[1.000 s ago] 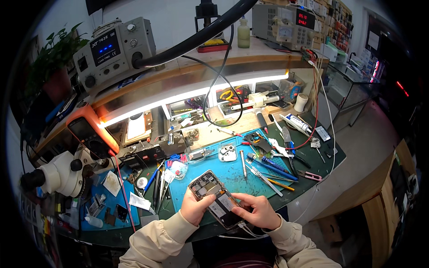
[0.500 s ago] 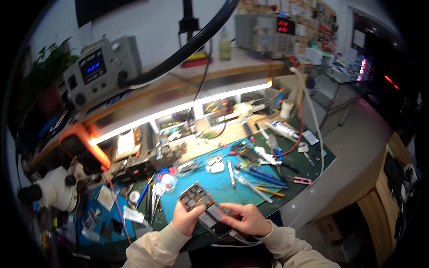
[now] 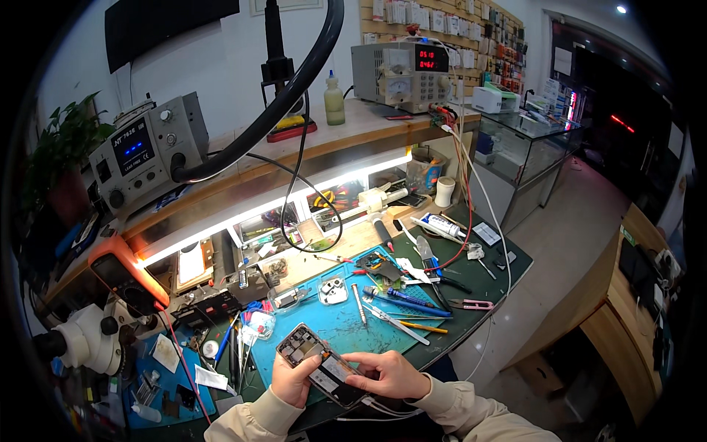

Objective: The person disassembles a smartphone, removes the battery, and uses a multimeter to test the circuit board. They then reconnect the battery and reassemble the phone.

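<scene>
A smartphone point(image 3: 329, 380) with its back off lies tilted between my hands, its circuit board and battery exposed. My left hand point(image 3: 293, 381) grips its left side, the thumb over the board area. On the other side my right hand point(image 3: 392, 374) holds the right edge, thumb resting near the battery and index finger along the rim. White cables point(image 3: 389, 407) come out by the phone's lower end, partly hidden below my right hand. Under and beyond the phone lies a blue work mat point(image 3: 294, 335).
Tweezers point(image 3: 398, 324), pens and pliers lie on the mat's right side. A white microscope point(image 3: 92, 335) and an orange multimeter point(image 3: 118, 272) stand at left. A thick black hose point(image 3: 265, 121) arches overhead. A power supply point(image 3: 398, 77) sits on the shelf.
The whole scene has shifted left in the picture, with the shelf lower, and the blur is gone. Both hands keep nearly the same hold on the smartphone.
</scene>
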The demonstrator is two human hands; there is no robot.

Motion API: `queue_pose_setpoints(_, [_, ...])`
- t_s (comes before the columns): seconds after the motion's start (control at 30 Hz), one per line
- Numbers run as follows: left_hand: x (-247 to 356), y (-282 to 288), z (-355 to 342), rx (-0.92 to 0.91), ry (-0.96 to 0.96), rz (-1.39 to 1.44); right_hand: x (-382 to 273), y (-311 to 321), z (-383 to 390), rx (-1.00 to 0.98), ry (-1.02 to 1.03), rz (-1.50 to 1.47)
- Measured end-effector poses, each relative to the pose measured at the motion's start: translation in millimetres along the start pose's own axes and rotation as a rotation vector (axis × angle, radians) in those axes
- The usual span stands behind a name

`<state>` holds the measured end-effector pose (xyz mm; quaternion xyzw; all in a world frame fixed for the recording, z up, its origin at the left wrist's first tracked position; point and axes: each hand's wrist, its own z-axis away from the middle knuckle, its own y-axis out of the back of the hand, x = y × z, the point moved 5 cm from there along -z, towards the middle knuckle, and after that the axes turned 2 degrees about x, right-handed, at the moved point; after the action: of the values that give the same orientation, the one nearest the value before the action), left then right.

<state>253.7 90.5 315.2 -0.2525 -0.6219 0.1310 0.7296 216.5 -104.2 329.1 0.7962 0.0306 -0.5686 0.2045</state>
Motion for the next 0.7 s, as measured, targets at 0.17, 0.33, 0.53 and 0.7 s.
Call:
queue_pose_setpoints(0.17, [-1,4,3,0.004,-0.007,-0.016,1,-1,1,0.01,-0.029,-0.038])
queue_pose_setpoints(0.33, [-10,2,3,-0.102,0.07,0.08,11,5,0,0.032,-0.145,-0.221])
queue_pose_setpoints(0.53, [-13,2,8,-0.103,0.068,-0.193,19,3,1,0.061,-0.144,-0.258])
queue_pose_setpoints(0.7, [-12,-2,9,-0.115,0.163,-0.08,12,6,1,0.015,-0.189,-0.18])
